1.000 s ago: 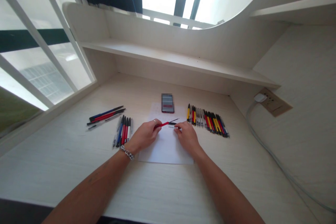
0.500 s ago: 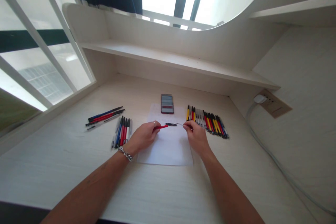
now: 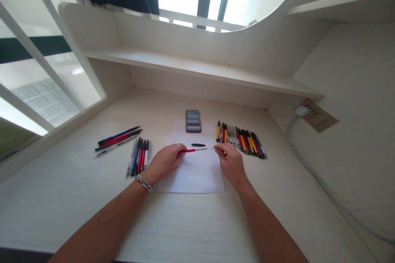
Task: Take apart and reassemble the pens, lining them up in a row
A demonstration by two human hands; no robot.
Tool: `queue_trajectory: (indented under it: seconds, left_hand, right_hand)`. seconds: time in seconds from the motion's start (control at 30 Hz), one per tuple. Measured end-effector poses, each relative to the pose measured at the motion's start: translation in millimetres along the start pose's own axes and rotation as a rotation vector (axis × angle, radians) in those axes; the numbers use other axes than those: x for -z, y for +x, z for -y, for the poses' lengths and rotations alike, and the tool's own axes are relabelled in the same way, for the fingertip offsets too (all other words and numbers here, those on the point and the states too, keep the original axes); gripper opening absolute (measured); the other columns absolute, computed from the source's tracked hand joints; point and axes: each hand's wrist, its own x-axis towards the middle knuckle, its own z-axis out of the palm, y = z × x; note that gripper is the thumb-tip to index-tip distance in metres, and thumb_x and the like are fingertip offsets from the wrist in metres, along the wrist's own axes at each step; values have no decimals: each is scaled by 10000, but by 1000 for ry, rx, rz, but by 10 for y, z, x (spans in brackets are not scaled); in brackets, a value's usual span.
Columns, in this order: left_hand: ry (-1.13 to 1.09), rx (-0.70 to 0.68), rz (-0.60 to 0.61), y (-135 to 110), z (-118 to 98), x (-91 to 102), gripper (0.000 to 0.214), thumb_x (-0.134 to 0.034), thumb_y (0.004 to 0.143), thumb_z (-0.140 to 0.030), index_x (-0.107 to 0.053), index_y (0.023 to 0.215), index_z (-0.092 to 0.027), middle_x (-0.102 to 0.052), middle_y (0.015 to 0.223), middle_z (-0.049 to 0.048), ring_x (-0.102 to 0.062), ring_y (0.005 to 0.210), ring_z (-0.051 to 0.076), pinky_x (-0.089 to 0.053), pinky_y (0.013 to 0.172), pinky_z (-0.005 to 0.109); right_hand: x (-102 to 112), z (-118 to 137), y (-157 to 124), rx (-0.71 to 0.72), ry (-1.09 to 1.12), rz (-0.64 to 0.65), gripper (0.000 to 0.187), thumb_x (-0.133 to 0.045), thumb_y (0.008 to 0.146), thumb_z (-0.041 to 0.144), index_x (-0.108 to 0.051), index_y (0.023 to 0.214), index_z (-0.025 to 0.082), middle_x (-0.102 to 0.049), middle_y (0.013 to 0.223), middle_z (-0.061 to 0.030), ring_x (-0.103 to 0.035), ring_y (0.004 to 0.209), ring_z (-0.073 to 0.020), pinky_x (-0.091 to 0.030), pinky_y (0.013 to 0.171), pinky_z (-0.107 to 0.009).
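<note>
- Worktop [image 3: 179, 226], one: pale, smooth-looking. A bump from my forearm could set a pen rolling out of line.
- White sheet [image 3: 191, 176], one, flat between my hands. If a wrist drags it, whatever lies on it could shift along.
- Right-hand pen row [image 3: 243, 139], more than a dozen, packed side by side: yellow, red, blue, clear. My knuckles sit near; a careless flick could scatter it.
- Loose pens [image 3: 115, 138] at far left, three at least, slantwise. Some overlap, so lifting one could roll another.
- Left-hand pen row [image 3: 141, 156], six: two clear, one blue, two red, one white, just beside my left wrist.
- My hands, two. Left hand [image 3: 166, 160]: fingers pinching the red barrel. Right hand [image 3: 231, 162]: fingertips drawn together on the small pale piece.
- Phone [image 3: 193, 121], one, overlapping the sheet's top edge.
- Red barrel [image 3: 189, 151], one, over the sheet, pointing right. Tilted too far, it could let the rod slide out.
- Black piece [image 3: 198, 144], one, lying on the sheet just beyond the barrel. Round-looking; a brush of the fingers could roll it.
- Thin dark rod [image 3: 201, 149], one, jutting from the barrel. Sideways pressure could bend it.
- Small pale piece [image 3: 211, 148], one, in line with the rod; perhaps a spring, too tiny to be sure. A slack pinch could drop it.
</note>
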Motion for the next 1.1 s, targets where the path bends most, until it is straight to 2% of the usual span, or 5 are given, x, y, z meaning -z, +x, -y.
queue_trajectory:
  seconds: [0.4,0.63,0.73,0.83,1.1]
  left_hand:
    - [18,-8,5,-14,0,-10,212,-427,882,-248,-618,968,-212,-665,908,63,-611,845,194,-449,768,283]
    - [5,-28,31,-29,-43,-36,221,-427,884,-250,-622,981,-210,-663,914,65,-608,854,191,-450,784,281]
    - [4,-29,28,-31,-40,-41,220,-429,883,-248,-624,976,-208,-663,911,66,-609,848,190,-453,782,284]
    - [-4,-20,17,-19,-23,-20,221,-429,880,-245,-626,972,-208,-666,901,63,-611,846,190,-454,783,284]
    - [-8,18,-4,11,39,21,215,-439,866,-245,-631,951,-205,-674,900,68,-615,847,198,-451,783,289]
  right_hand:
    - [-39,13,-7,26,-18,34,160,-503,844,152,-651,866,207,-637,886,-50,-557,870,-191,-428,809,-321]
    - [-151,112,-41,38,55,93,168,-498,851,169,-658,869,213,-647,880,-49,-565,886,-188,-436,827,-325]
    - [-194,114,-56,-23,126,122,171,-518,823,175,-653,920,217,-652,912,-50,-582,842,-179,-464,776,-316]
    - [-214,45,-51,-122,195,143,286,-530,789,168,-614,1058,218,-653,962,-52,-593,775,-162,-486,702,-296]
    - [-332,-149,217,-100,-143,179,211,-534,804,150,-692,929,212,-654,964,-65,-575,908,-196,-416,859,-341]
